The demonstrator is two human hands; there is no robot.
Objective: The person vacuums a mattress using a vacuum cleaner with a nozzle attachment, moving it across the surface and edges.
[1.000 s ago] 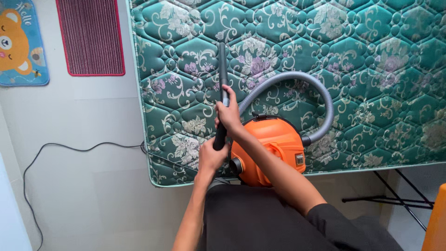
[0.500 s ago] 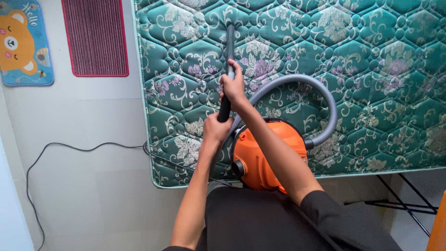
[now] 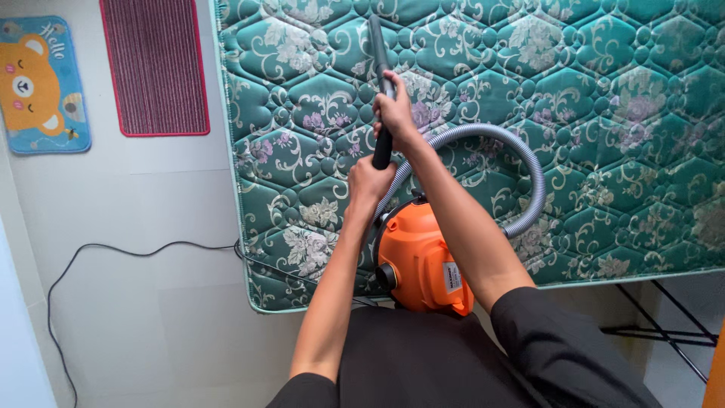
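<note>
An orange vacuum cleaner (image 3: 420,261) rests at the mattress's near edge. Left hand (image 3: 368,183) grips the black wand (image 3: 380,91) low, right hand (image 3: 394,113) higher, both closed around it. Steady, overlapping passes across the green quilted mattress (image 3: 604,113) would likely clean best.

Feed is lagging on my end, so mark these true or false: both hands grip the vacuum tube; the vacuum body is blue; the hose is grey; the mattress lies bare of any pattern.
Both the left hand and right hand grip the black tube: true.
The vacuum body is blue: false, it is orange.
The ribbed hose is grey: true.
The mattress is plain: false, it is green with a quilted floral pattern.
</note>
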